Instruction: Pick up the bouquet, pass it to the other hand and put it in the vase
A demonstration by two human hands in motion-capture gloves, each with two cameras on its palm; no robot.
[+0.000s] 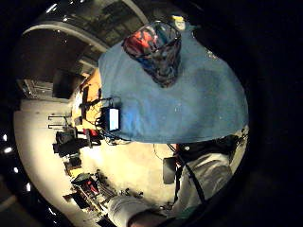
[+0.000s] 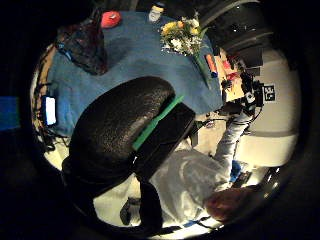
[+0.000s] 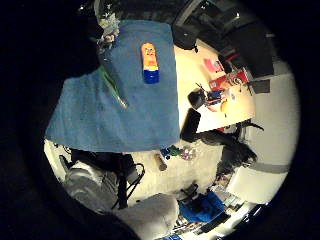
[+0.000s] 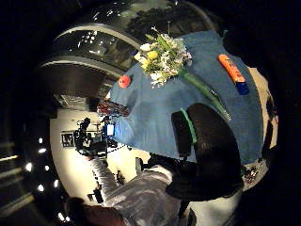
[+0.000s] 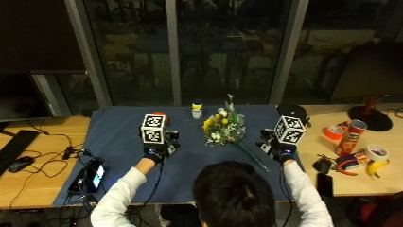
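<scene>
1. The left hand [image 5: 155,152] hovers above the blue cloth [image 5: 119,142] on the bench [image 5: 38,182], left of the bouquet and holding nothing. The left thumb side palm view shows one gloved finger extended; whether the other fingers are straight or curled cannot be told.
2. The right hand [image 5: 277,149] hovers above the cloth at the right, just beside the stem end of the bouquet and apart from it. It holds nothing. The right thumb side palm view shows its thumb [image 4: 207,146] above the cloth near the stems; the state of the other fingers cannot be told.
3. The bouquet [image 5: 224,127] lies flat on the cloth between the two hands. Its long axis runs diagonally: the flower head points away from the person and slightly to the left, and the green stems [image 5: 250,155] point toward the person's right hand.
4. The flower head consists of yellow and white blossoms with green leaves; the stems form one narrow green bundle.
5. The vase [image 1: 156,52] stands upright on the cloth near the left hand. It is dark and multicoloured and widens toward its open rim.
6. A small bottle [image 5: 197,109] stands beyond the bouquet. A red can [image 5: 353,137] stands on the bare bench at the right. No writing is legible.
</scene>
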